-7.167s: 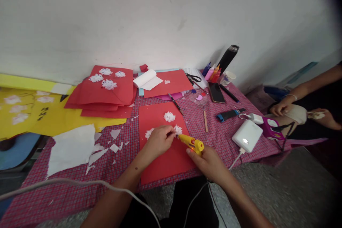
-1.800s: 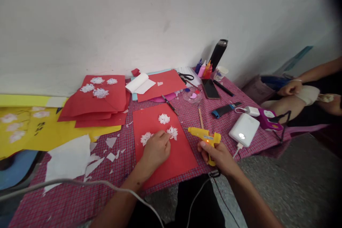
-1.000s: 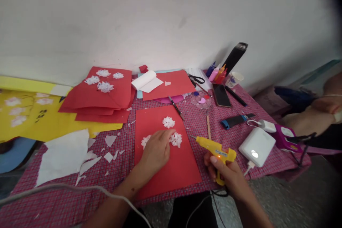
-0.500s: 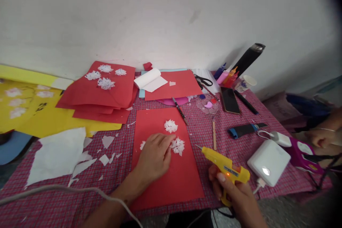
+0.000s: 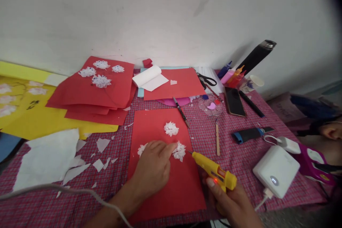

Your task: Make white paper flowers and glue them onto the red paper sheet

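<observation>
A red paper sheet [image 5: 173, 192] lies before me, bearing white crumpled-paper flowers. The upper flower [image 5: 171, 128] stands alone near the middle. At the right flower [image 5: 179, 151], the outstretched index finger of my left hand [image 5: 153, 165] touches its left edge. That hand lies on the sheet, thumb apart from the index finger, and partly hides the left flower [image 5: 141, 149]. My right hand [image 5: 227, 197] is closed round the handle of a yellow hot glue gun [image 5: 211, 165]. Its red light glows, and its nozzle points left, close to the right flower.
Left are red sheets [image 5: 91, 96] with white flowers, yellow paper, torn white paper [image 5: 50, 160] and scraps. Behind lie a brush [image 5: 181, 113], scissors, a palette, paint bottles and a phone [image 5: 234, 101]. Right are a wooden stick [image 5: 217, 139], cutter, white power brick [image 5: 276, 171] and another person's arm.
Earlier my left fingers were at the nozzle by the right flower. The glue gun then drew back right and has now swung back toward the flower. My left index finger stays at the flower.
</observation>
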`<state>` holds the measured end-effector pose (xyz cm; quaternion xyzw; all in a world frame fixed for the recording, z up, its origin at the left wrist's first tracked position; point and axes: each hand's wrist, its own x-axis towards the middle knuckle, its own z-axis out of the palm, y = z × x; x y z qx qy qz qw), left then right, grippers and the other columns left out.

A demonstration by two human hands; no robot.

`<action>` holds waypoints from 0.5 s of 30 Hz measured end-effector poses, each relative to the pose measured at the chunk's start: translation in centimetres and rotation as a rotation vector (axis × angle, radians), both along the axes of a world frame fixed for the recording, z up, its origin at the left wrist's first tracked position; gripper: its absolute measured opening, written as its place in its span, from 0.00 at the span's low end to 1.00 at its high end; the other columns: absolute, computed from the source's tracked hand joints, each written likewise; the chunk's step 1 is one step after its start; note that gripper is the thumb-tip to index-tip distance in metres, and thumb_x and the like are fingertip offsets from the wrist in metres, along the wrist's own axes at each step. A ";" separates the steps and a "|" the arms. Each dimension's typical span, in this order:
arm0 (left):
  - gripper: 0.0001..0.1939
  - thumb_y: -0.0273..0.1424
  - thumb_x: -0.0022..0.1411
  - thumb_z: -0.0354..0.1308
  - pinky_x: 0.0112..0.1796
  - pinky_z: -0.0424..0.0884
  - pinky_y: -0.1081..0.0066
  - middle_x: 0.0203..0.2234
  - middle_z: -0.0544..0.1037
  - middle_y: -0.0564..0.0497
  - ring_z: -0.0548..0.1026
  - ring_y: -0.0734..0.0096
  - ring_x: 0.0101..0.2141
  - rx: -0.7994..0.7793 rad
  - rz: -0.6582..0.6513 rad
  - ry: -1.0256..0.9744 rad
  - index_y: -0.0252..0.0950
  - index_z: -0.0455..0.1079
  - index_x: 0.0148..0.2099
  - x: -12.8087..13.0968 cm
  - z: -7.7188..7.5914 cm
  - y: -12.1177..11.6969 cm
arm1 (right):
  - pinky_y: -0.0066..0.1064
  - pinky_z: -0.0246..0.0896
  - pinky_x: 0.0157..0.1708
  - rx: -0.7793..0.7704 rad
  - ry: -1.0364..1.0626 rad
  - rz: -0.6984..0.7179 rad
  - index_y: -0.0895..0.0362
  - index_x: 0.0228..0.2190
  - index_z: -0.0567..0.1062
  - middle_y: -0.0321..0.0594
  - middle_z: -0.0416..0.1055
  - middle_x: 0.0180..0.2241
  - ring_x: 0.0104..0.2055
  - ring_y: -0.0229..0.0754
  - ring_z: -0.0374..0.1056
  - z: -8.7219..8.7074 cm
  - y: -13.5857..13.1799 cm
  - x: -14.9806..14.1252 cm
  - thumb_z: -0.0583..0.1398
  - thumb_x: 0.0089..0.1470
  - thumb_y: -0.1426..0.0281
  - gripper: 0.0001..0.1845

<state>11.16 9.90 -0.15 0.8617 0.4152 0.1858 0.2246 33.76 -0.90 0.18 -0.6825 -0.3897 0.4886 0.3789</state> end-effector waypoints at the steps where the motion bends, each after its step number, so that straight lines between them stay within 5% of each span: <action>1: 0.29 0.19 0.58 0.48 0.50 0.68 0.56 0.47 0.76 0.46 0.72 0.58 0.48 -0.001 0.007 -0.020 0.41 0.63 0.61 0.0 0.0 0.0 | 0.35 0.68 0.30 0.007 -0.002 -0.002 0.52 0.42 0.79 0.44 0.75 0.29 0.30 0.48 0.69 0.0 0.1 0.0 0.62 0.53 0.50 0.23; 9: 0.42 0.17 0.57 0.46 0.59 0.63 0.53 0.63 0.64 0.43 0.63 0.59 0.61 -0.021 -0.057 -0.072 0.39 0.42 0.71 0.4 -0.4 -0.2 | 0.30 0.56 0.19 -0.087 0.033 -0.081 0.57 0.37 0.78 0.37 0.68 0.17 0.19 0.40 0.62 -0.3 -0.5 0.2 0.60 0.55 0.46 0.26; 15: 0.44 0.16 0.56 0.44 0.60 0.61 0.51 0.64 0.63 0.44 0.61 0.57 0.63 -0.018 -0.120 -0.002 0.41 0.39 0.73 0.6 -0.7 -0.1 | 0.28 0.54 0.18 -0.078 0.082 0.004 0.58 0.34 0.76 0.38 0.70 0.17 0.18 0.39 0.63 -0.9 -0.4 1.3 0.60 0.54 0.44 0.28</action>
